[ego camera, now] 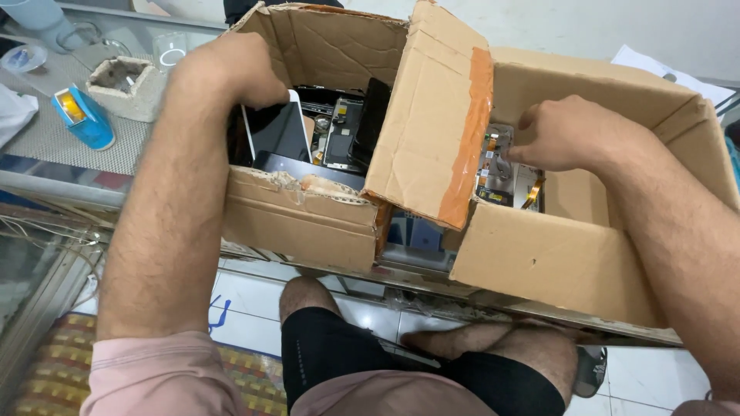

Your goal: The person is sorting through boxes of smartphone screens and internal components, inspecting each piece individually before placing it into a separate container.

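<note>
L hand [231,73] upper left grips white-edged phone screen [276,131], tilting it up out of cardboard box [308,219] to see it. R hand [566,135] centre-right pinches phone frame [497,166], fingers curled, steadying it.

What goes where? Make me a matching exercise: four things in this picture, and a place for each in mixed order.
Things:
1. left hand
2. right hand
3. tape dispenser
4. orange tape

Places:
A. on the box flap
B. on the white-edged screen
C. on the counter left of the box
D. on the phone frame with circuit parts

Pairs: 1-B, 2-D, 3-C, 4-A
</note>
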